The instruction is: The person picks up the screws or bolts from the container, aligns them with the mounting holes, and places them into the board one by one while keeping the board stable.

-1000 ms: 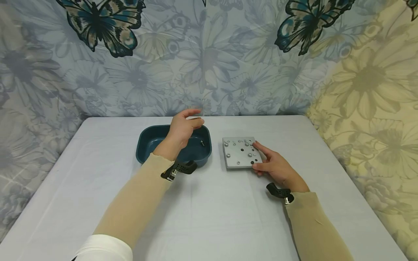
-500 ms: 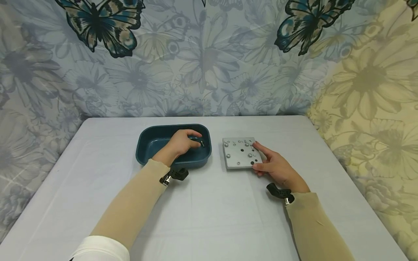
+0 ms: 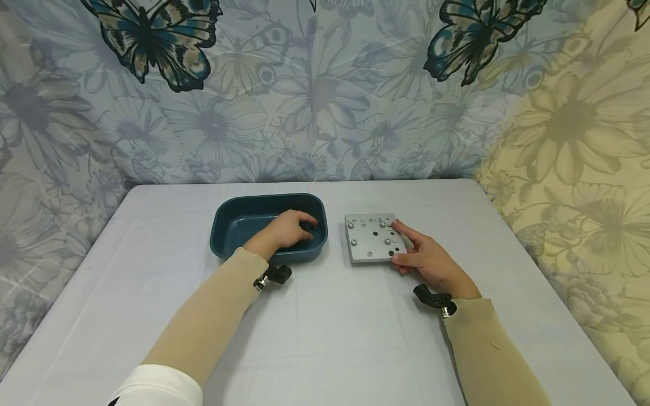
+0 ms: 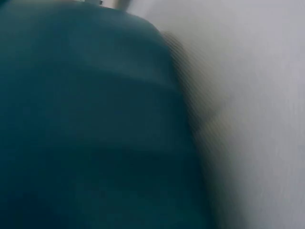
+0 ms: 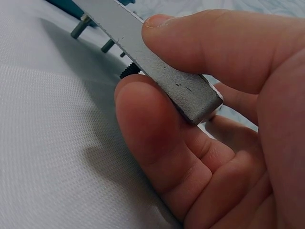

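In the head view my left hand (image 3: 286, 228) reaches down into a dark teal plastic bin (image 3: 238, 248). Its thumb and index finger are bent near the bin's right wall, their tips apart; anything beneath them is hidden. My right hand (image 3: 429, 256) grips the right edge of a square metal plate (image 3: 363, 242) with several holes and screw heads on top. Seen from the right wrist, the thumb lies on the side of the plate (image 5: 183, 88) and a finger supports it from below. Screw shanks (image 5: 80, 29) stick out of its underside, above the cloth.
A white cloth covers the table (image 3: 325, 332). Behind it hangs a curtain (image 3: 325, 113) with flowers and butterflies. The left wrist view is blurred and shows mostly the bin's outer wall (image 4: 95, 119).
My left hand has come down from above the bin into it, and a small metal piece seen there earlier is now hidden. My right hand and the plate have stayed in place.
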The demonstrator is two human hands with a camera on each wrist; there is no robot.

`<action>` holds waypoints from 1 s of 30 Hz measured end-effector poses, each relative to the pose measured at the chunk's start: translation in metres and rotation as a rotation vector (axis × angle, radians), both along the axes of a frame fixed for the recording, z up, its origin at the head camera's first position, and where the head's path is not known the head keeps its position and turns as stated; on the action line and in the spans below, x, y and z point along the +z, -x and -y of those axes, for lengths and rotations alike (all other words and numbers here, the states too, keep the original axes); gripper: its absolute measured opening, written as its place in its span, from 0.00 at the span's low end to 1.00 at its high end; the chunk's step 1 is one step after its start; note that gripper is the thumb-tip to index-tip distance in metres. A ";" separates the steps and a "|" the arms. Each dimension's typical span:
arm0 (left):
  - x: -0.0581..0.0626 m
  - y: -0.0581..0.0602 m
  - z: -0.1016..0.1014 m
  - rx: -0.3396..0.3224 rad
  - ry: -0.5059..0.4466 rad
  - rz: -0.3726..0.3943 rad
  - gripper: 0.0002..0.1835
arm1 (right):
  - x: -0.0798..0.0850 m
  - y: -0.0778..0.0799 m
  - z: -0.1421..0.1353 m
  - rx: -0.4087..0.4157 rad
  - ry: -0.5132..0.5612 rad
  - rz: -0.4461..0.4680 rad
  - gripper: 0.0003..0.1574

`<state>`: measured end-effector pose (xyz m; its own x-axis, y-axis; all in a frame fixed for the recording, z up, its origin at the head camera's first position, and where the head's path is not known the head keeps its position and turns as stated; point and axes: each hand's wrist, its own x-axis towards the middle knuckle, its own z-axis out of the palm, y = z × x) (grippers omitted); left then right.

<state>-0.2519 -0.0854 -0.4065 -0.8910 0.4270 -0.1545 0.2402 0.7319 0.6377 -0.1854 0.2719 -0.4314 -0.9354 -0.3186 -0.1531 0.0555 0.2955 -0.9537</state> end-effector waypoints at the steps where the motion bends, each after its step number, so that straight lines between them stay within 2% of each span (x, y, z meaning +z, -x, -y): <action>1: 0.000 0.000 0.000 -0.015 0.019 -0.017 0.23 | 0.000 0.000 0.000 0.002 0.004 -0.001 0.60; 7: -0.003 0.002 -0.003 -0.091 0.096 -0.104 0.22 | -0.001 0.000 0.000 0.009 0.020 -0.005 0.60; 15: -0.003 -0.001 -0.006 -0.099 0.143 -0.174 0.14 | -0.001 0.000 0.000 0.005 0.013 -0.012 0.60; 22: -0.005 -0.002 -0.007 -0.135 0.178 -0.247 0.08 | 0.000 0.000 0.000 -0.004 0.001 -0.011 0.61; 24: -0.004 -0.002 -0.006 -0.121 0.149 -0.242 0.09 | 0.000 -0.001 0.000 -0.004 0.000 -0.009 0.61; 30: 0.000 -0.003 -0.003 -0.022 0.030 -0.138 0.16 | 0.000 -0.001 0.000 0.006 0.001 -0.015 0.60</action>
